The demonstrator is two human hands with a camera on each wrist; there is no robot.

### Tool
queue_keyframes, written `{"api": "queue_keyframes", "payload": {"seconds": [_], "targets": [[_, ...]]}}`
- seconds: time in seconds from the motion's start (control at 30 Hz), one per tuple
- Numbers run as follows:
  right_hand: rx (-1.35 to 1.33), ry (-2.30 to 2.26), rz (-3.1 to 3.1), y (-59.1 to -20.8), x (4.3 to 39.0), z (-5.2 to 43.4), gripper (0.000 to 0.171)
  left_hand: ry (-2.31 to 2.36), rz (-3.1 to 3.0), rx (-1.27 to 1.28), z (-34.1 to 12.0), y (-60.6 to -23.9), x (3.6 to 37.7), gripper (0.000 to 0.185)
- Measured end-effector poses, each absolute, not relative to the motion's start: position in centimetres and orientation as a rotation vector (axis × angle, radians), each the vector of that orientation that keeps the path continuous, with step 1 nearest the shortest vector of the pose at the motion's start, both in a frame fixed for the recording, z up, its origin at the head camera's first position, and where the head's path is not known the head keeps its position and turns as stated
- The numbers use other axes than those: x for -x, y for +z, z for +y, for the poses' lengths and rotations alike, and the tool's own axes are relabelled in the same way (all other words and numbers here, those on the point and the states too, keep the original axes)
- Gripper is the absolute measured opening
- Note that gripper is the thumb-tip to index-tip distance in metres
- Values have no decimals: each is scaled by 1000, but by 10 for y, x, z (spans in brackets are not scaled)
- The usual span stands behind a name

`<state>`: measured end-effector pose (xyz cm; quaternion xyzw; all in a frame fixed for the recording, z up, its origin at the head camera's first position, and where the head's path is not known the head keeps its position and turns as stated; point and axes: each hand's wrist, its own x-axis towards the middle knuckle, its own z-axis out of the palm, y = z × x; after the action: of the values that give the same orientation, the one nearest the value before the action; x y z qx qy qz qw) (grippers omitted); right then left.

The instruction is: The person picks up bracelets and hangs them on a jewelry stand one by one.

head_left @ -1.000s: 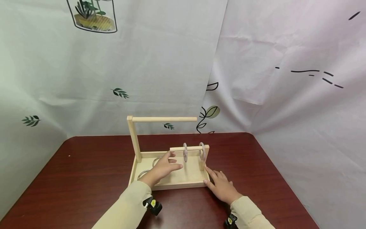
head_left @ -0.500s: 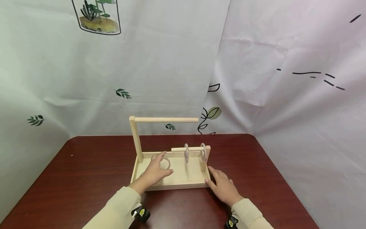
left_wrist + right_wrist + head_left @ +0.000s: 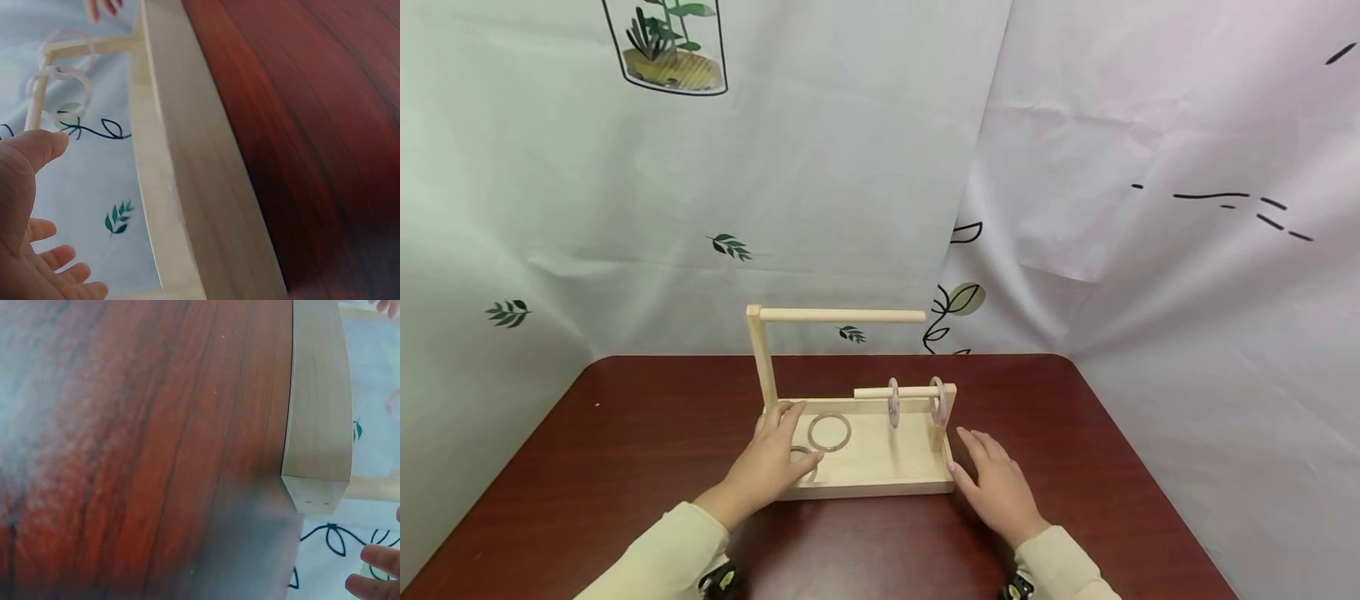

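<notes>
Nearest the viewer, both hands rest at the front of a shallow wooden tray (image 3: 880,484) on the dark red tabletop (image 3: 625,450). The left hand (image 3: 767,465) lies with relaxed, spread fingers over the tray's front left corner, on top of a pale ring (image 3: 806,456) lying flat there; whether the fingers actually pinch it cannot be told. The right hand (image 3: 996,487) lies flat and open on the tabletop, its fingers against the tray's right front corner.

Just beyond the left hand, a second ring (image 3: 829,432), thin, round and pinkish-translucent, lies flat on the tray floor, its opening facing up. Farther back, a short wooden dowel (image 3: 895,392) runs left to right from a low post at the tray's right side, and two more rings (image 3: 893,402) hang upright on it. At the back left a tall post (image 3: 763,358) carries a longer horizontal bar (image 3: 842,315), also running left to right.
</notes>
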<state>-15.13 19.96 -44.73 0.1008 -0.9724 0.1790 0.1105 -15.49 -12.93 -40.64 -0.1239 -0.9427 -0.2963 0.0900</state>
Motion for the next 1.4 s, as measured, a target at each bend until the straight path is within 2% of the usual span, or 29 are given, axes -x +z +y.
{"api": "queue_keyframes", "payload": {"seconds": [0.47,1.4], "targets": [[-443,440,-2754,-447,144,191,54,-484,-2707,483,-163,-424,148,66],[-706,491,-2675,-454,142,152,51,-433,-2859,453,-202,-446,146,70]]}}
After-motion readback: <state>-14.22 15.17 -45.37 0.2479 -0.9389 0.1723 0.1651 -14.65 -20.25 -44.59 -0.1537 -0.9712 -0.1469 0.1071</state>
